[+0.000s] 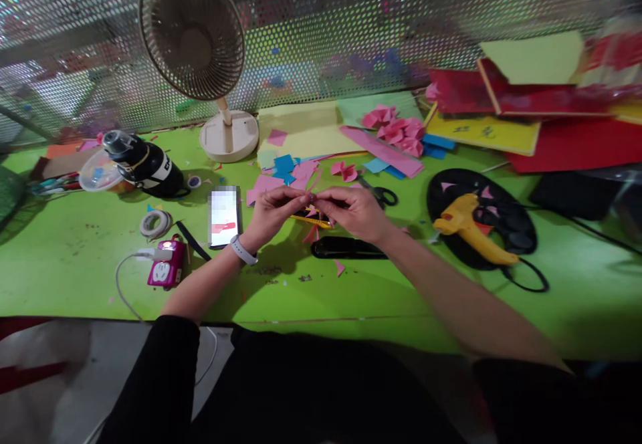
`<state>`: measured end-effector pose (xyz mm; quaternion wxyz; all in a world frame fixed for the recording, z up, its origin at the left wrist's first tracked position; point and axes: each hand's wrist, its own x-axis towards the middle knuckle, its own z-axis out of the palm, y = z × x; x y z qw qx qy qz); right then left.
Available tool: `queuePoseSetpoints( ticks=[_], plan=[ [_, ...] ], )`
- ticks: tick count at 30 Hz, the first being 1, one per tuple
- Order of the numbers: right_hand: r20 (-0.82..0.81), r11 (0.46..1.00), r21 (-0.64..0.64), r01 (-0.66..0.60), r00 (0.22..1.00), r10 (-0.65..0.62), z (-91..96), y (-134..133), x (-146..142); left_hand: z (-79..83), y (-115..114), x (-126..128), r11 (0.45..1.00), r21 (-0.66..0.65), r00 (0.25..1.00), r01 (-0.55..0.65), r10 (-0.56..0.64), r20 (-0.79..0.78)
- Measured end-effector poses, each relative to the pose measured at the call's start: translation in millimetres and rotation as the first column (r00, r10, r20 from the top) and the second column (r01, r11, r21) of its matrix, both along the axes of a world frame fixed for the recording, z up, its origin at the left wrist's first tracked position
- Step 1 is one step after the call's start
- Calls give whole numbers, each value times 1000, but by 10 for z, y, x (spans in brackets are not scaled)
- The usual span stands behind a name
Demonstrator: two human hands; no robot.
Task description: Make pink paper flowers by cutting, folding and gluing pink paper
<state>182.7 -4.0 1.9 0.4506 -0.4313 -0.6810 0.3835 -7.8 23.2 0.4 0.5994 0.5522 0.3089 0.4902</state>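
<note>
The left hand [273, 213] and the right hand [355, 210] are meeting at their fingertips above the green table [281, 293], each pinching with thumb and forefinger at a small pinkish piece [311, 199], which the fingers are mostly hiding, so its exact form cannot be told. The piece is sitting between the two hands, apart from the tabletop. A pale wristband [244, 251] is circling the left wrist. Just below the fingers, a yellow tool [315, 222] is lying partly covered, and a long black case [346, 248] is resting nearer the person, under the right wrist. A pink scrap [340, 267] is lying just beside that case. Beyond the hands, blue paper pieces [284, 167] are lying over pink paper, while a folded pink flower [344, 171] is resting near the dark-handled scissors [386, 196]. Farther back, a cluster of pink flowers [398, 131] is lying on the sheets, with pale yellow paper [311, 123] spreading to its left. On the right, a yellow glue gun [464, 220] is lying across a round black tray [441, 190]. On the left, a lit phone [223, 216] is lying near the left wrist, a roll of tape [154, 223] and a magenta power adapter [176, 257] are sitting farther out, and a white fan [229, 138] is standing behind them.
</note>
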Motion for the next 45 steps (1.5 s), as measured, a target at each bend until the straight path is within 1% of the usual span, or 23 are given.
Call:
queuePoseSetpoints(
  ticks=[5,10,14,17,20,25,30,32,36,42,45],
  plan=[
    [-23,995,-70,-73,997,72,4,16,10,-2,-10,0,1000,-21,1000,9,-9,5],
    [-50,984,-107,-140,990,135,20,16,9,-6,-34,18,999,-33,999,-4,5,32],
    [-55,988,-109,-105,994,99,1,-19,-23,-7,-47,42,996,-49,996,-73,76,49],
    [-71,992,-69,-103,993,98,-12,-36,-46,-11,-50,44,994,-35,994,-99,100,46],
    [-58,993,-36,-110,993,107,-6,-31,-47,-23,-48,36,997,-27,996,-78,79,41],
    [-48,988,-53,-145,989,142,-9,-25,-44,-75,-40,38,998,-37,998,-52,53,44],
    [-26,997,-37,-75,997,74,-34,-51,-68,-109,-45,60,995,-45,993,-91,94,75],
    [-17,997,-36,-71,997,70,-31,-46,-61,-98,-53,61,995,-45,993,-90,93,72],
    [-42,992,-79,-94,995,91,0,-16,-20,-47,-64,45,999,-14,998,-42,43,51],
    [-49,981,-88,-175,984,172,39,-10,8,-8,-65,37,1000,27,999,-5,4,33],
    [-49,986,-89,-144,989,140,27,-34,-14,-12,-71,44,999,34,999,-29,28,38]
  ],
)
